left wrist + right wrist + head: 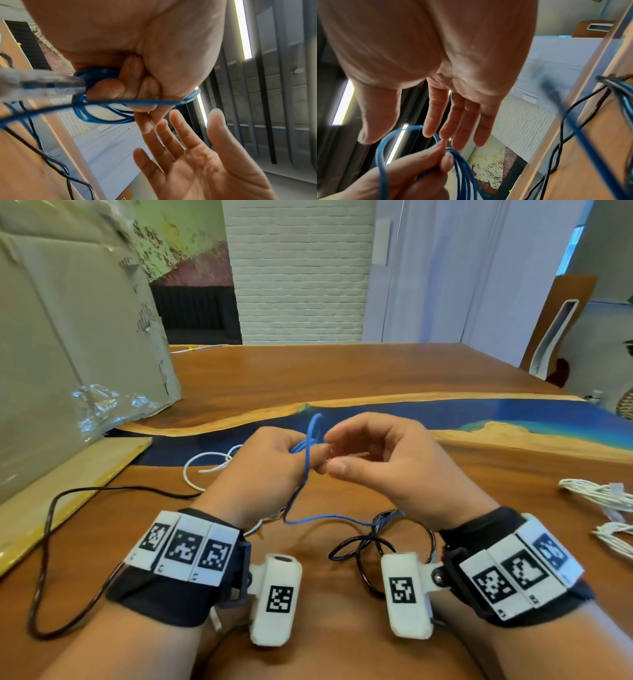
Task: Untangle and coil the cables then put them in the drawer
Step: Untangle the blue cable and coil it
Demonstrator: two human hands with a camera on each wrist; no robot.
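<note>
My left hand [274, 463] grips several loops of a thin blue cable [315, 433] above the wooden table [342, 378]; thumb and fingers pinch the coil [102, 115]. The blue cable's free length [325, 520] trails down to the table and runs into a tangle of black cable [363, 546] between my wrists. My right hand [376, 453] hovers just right of the coil with straight, relaxed fingers [453, 121], holding nothing. In the right wrist view the blue loops [464, 169] hang from the left hand's pinch [443, 157]. No drawer is in view.
A white cable [205, 463] lies loose behind the left hand. A long black cable [51, 542] loops at the left, crossing a light wooden board [68, 487]. Coiled white cables [596, 494] lie at the right edge. A wrapped cardboard box [68, 337] stands at the left.
</note>
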